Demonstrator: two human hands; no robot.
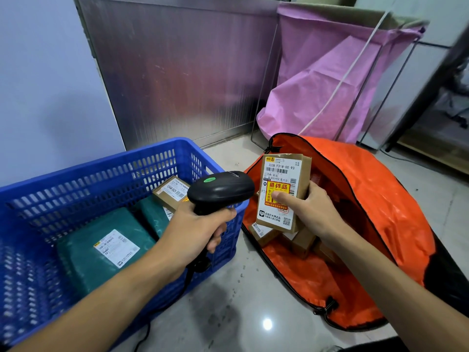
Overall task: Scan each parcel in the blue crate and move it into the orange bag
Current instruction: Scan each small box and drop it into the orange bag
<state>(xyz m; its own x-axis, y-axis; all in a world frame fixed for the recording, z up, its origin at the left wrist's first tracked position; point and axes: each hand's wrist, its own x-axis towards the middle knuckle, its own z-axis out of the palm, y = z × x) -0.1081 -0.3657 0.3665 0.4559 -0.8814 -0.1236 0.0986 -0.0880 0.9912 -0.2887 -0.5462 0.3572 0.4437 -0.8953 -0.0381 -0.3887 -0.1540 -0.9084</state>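
Head view: the box (279,179) stands tall in the right hand (308,212), fingers clamped round it, over the open bag (380,194), while the left hand (195,229), fingers wrapped round the scanner (223,190), aims from just beside it.

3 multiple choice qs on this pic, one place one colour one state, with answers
1. Where is the cardboard parcel held? A over the orange bag opening; B on a shelf; C on a chair.
2. What colour are the soft mailers in the blue crate? A white; B dark green; C yellow.
3. What is the left hand doing? A hanging open; B holding a pen; C gripping the scanner.
Answers: 1 A, the right hand holds it up over the bag's mouth. 2 B, both show dark green plastic. 3 C, its fingers wrap the handle.
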